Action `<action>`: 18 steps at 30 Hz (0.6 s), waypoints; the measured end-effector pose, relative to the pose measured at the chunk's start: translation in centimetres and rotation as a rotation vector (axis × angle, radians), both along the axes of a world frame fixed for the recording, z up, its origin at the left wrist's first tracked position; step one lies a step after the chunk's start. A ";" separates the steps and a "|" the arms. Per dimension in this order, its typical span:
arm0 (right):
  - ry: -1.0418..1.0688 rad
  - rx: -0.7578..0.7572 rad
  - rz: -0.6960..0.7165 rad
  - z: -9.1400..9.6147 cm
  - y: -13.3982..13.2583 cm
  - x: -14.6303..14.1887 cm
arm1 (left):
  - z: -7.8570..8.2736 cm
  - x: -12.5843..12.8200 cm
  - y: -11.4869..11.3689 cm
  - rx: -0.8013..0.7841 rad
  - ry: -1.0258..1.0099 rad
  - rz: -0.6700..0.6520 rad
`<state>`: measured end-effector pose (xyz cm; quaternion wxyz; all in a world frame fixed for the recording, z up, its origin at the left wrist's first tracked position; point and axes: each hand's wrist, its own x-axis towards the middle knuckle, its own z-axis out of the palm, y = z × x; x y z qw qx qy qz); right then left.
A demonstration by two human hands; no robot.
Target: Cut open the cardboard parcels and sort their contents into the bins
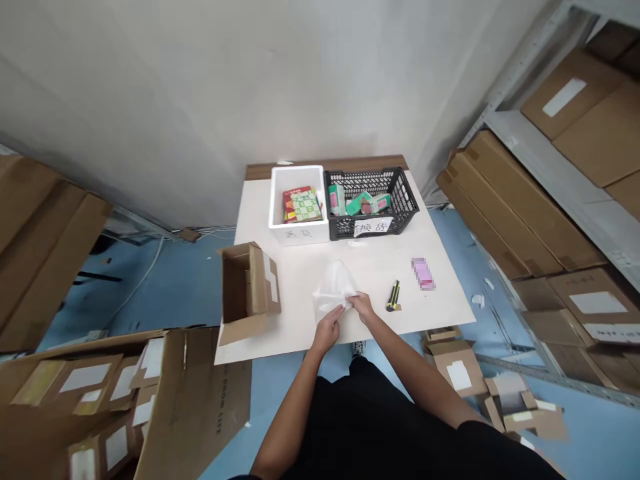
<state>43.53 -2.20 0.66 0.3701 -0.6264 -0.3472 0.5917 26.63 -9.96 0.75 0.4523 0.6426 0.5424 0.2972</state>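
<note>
A thin, translucent white plastic bag (pixel 334 283) hangs between my hands above the front middle of the table. My left hand (pixel 328 328) pinches its lower edge. Close beside it, my right hand (pixel 361 305) grips the same edge with closed fingers. To the left, an opened cardboard box (pixel 265 283) lies with its mouth toward the left and one flap on the table. Right of my hands are a black and yellow box cutter (pixel 393 295) and a flat pink-purple item (pixel 423 273), its details blurred out.
At the table's back stand a white foam box (pixel 300 233) holding colourful booklets and a black plastic crate (pixel 400 217) with several green boxes. Shelves of cartons (pixel 530 207) line the right. A large carton (pixel 200 393) of small boxes stands at lower left.
</note>
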 end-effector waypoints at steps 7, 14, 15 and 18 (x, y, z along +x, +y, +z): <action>0.008 0.451 -0.078 11.8 3.8 -12.1 | 7.7 -21.2 0.5 0.224 0.301 0.550; -0.240 0.810 0.184 15.5 3.4 -30.3 | 6.1 -31.0 -0.5 0.113 0.376 0.410; -0.273 0.819 0.235 14.6 3.3 -32.3 | 5.6 -31.3 -0.7 0.109 0.337 0.430; -0.382 0.740 0.432 10.6 2.8 -36.3 | 4.7 -32.0 -1.2 0.111 0.202 0.527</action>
